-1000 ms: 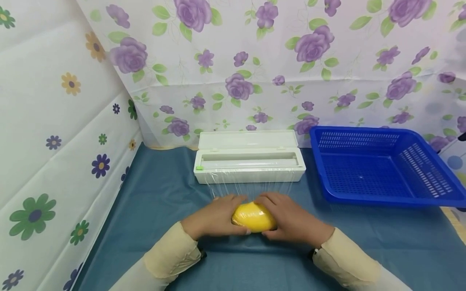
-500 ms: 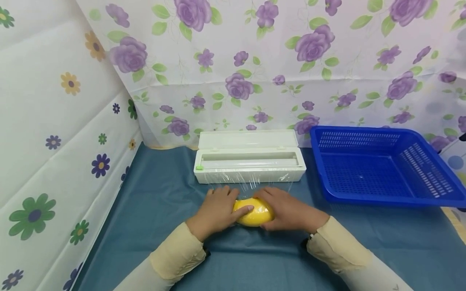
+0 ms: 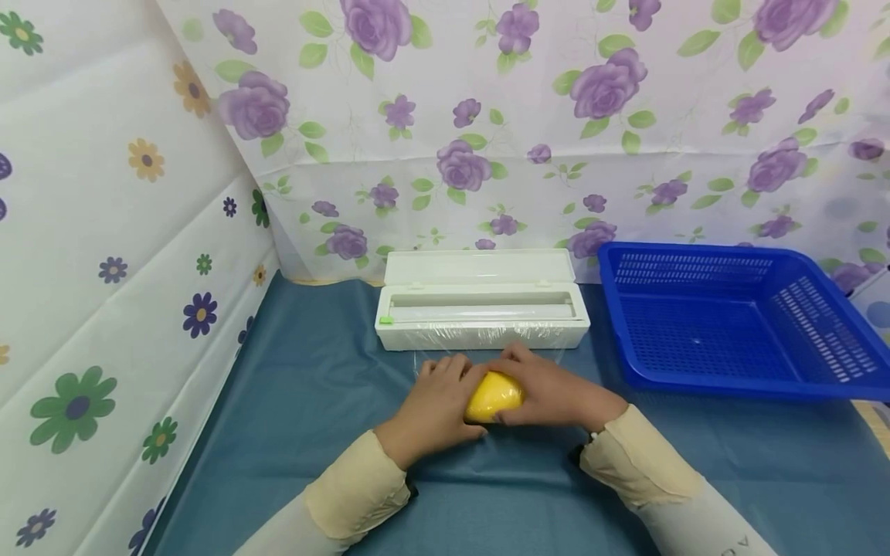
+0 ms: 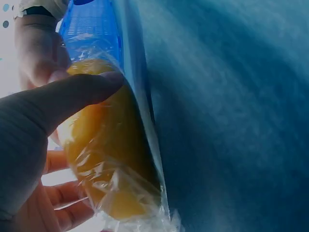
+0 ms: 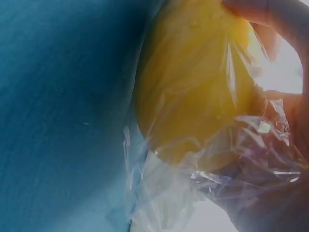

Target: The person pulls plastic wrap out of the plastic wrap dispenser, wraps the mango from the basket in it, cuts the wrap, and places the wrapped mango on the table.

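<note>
A smooth yellow mango [image 3: 495, 398], partly wrapped in clear cling film [image 4: 120, 181], lies between my two hands close over the table. My left hand [image 3: 433, 403] grips it from the left; in the left wrist view the thumb [image 4: 82, 94] crosses its top. From the other side my right hand [image 3: 554, 390] holds it between thumb and fingers. Loose film bunches at both ends of the fruit, crumpled against the right palm in the right wrist view. Just beyond the hands stands a white cling film box [image 3: 480, 338], lid raised, its film stretching toward the mango.
The film roll [image 3: 480, 312] lies inside the box, with a small green slider [image 3: 386, 320] at its left end. A blue plastic basket [image 3: 751, 385] stands at the right. Flowered cloth [image 3: 417, 100] hangs behind the blue-green table cover [image 3: 313, 347].
The hands have moved a little away from me, toward the box, with the mango. My left hand has shifted its hold, its thumb passing over the fruit and down to the near side.
</note>
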A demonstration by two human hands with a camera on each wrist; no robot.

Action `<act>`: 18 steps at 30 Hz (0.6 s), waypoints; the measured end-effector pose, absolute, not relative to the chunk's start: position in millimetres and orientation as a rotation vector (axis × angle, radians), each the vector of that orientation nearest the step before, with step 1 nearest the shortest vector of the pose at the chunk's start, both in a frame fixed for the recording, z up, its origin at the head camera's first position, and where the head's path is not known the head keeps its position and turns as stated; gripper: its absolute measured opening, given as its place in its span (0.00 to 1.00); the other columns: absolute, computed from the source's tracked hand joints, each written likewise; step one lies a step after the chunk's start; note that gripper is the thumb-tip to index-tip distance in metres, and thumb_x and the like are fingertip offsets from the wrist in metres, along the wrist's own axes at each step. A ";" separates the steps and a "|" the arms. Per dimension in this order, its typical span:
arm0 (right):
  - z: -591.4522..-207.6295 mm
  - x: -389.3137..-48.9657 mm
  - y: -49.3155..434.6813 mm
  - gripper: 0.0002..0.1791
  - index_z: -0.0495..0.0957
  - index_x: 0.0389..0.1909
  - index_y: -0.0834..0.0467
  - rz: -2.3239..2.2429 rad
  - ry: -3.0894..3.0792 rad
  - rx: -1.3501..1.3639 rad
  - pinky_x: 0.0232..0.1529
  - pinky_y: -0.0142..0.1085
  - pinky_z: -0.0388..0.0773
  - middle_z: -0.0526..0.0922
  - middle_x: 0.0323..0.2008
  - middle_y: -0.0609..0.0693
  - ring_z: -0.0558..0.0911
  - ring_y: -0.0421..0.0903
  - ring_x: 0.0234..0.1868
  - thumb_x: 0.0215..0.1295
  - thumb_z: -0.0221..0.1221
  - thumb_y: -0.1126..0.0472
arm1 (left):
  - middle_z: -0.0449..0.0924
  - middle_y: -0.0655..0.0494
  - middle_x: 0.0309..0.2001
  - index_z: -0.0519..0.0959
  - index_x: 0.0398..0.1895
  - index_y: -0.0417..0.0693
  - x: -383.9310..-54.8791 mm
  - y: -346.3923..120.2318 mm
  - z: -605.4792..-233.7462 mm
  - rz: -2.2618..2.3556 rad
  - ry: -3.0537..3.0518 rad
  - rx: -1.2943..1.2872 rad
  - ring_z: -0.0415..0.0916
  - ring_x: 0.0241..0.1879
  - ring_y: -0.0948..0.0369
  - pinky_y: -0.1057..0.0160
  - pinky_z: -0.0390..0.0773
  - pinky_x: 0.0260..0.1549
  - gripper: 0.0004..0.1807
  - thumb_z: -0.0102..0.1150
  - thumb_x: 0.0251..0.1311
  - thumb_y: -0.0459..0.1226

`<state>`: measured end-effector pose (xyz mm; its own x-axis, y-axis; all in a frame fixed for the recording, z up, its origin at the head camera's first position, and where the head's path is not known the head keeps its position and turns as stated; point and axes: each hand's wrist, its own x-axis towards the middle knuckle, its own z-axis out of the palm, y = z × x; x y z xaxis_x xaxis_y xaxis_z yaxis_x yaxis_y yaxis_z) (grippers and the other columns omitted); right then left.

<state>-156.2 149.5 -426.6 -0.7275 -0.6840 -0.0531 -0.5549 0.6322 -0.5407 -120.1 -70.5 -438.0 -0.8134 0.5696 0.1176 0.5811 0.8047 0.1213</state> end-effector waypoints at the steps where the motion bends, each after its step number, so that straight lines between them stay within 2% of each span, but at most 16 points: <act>1: -426.4 -157.3 149.8 0.36 0.74 0.66 0.47 -0.733 2.604 -1.005 0.40 0.33 0.76 0.70 0.49 0.47 0.74 0.40 0.39 0.56 0.70 0.45 | 0.72 0.56 0.50 0.66 0.72 0.58 -120.7 -70.2 -439.0 -0.225 -2.910 -0.926 0.71 0.51 0.57 0.52 0.68 0.52 0.50 0.78 0.45 0.59; 6: -424.3 -161.0 153.0 0.41 0.71 0.68 0.53 -0.758 2.667 -0.965 0.45 0.37 0.76 0.78 0.52 0.47 0.75 0.42 0.44 0.56 0.69 0.40 | 0.73 0.56 0.50 0.67 0.69 0.56 -124.9 -68.6 -442.6 -0.209 -2.862 -0.935 0.72 0.51 0.56 0.51 0.69 0.53 0.47 0.79 0.46 0.56; 12: -421.9 -160.9 156.5 0.29 0.75 0.56 0.48 -0.758 2.720 -0.968 0.42 0.37 0.72 0.79 0.44 0.42 0.75 0.41 0.40 0.57 0.68 0.38 | 0.75 0.55 0.49 0.68 0.65 0.54 -133.1 -67.7 -443.6 -0.175 -2.839 -0.936 0.74 0.50 0.56 0.51 0.69 0.53 0.42 0.77 0.48 0.53; 15: -419.0 -155.8 156.8 0.34 0.76 0.62 0.52 -0.720 2.777 -0.983 0.52 0.44 0.76 0.79 0.56 0.46 0.78 0.46 0.51 0.61 0.65 0.36 | 0.75 0.56 0.48 0.70 0.62 0.54 -135.8 -68.0 -441.1 -0.190 -2.850 -0.946 0.74 0.49 0.56 0.51 0.69 0.53 0.39 0.77 0.48 0.53; 18: -411.2 -146.8 154.3 0.41 0.71 0.70 0.57 -0.745 2.838 -1.012 0.65 0.55 0.73 0.72 0.69 0.52 0.73 0.55 0.66 0.63 0.64 0.36 | 0.76 0.57 0.46 0.72 0.61 0.54 -138.0 -68.0 -438.4 -0.216 -2.857 -0.954 0.74 0.48 0.58 0.51 0.69 0.53 0.37 0.75 0.50 0.53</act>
<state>-146.8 154.3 -411.2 -0.7868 -0.6050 0.1222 -0.5871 0.6724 -0.4508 -138.0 -68.0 -438.4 -0.7938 0.5866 0.1602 0.6040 0.7911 0.0962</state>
